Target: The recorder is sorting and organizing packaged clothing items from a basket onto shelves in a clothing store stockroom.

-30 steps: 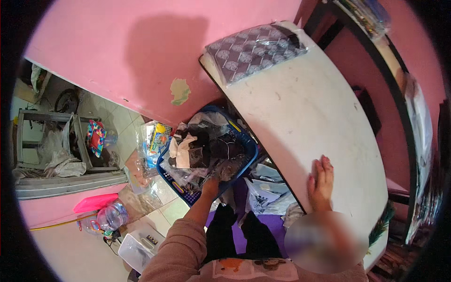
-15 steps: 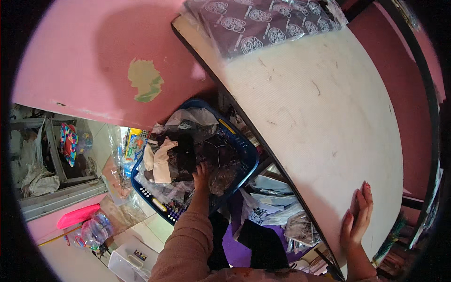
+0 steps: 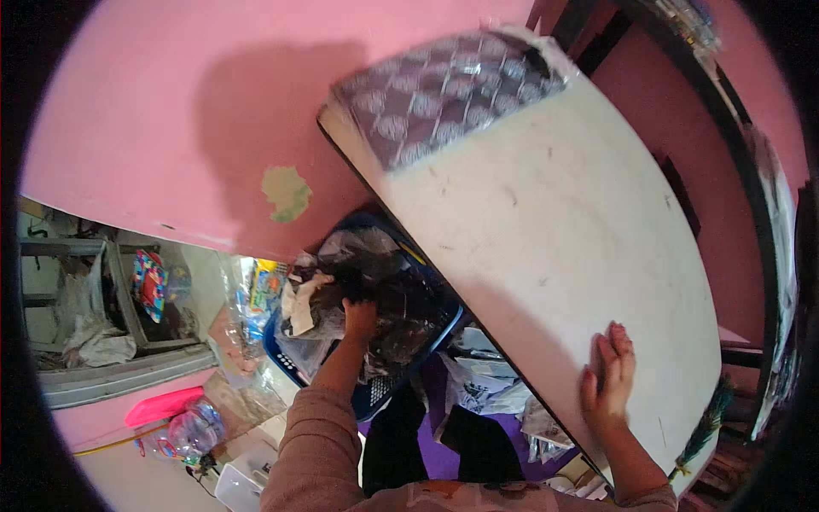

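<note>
My left hand [image 3: 361, 319] reaches down into a blue plastic basket [image 3: 394, 388]. Its fingers curl over a black cloth item [image 3: 348, 280] among the contents, and their tips are hidden. Beside it on the left lies a cream-coloured cloth piece [image 3: 300, 307]. Dark packets in clear plastic [image 3: 401, 337] fill much of the basket. My right hand [image 3: 610, 380] lies on the pale tabletop [image 3: 546, 247], fingers stretched out, holding nothing.
A dark patterned bundle in clear plastic [image 3: 448, 98] lies at the table's far end. Wrapped packets [image 3: 486, 375] sit below the table's dark edge. A pink wall [image 3: 136, 128] rises beyond the basket. At left are a pink object [image 3: 166, 405] and clear plastic bottles [image 3: 198, 427].
The whole view has shifted, so the table and basket sit lower in it. My left hand has moved farther in over the black cloth, its fingers now curled. My right hand still rests on the table.
</note>
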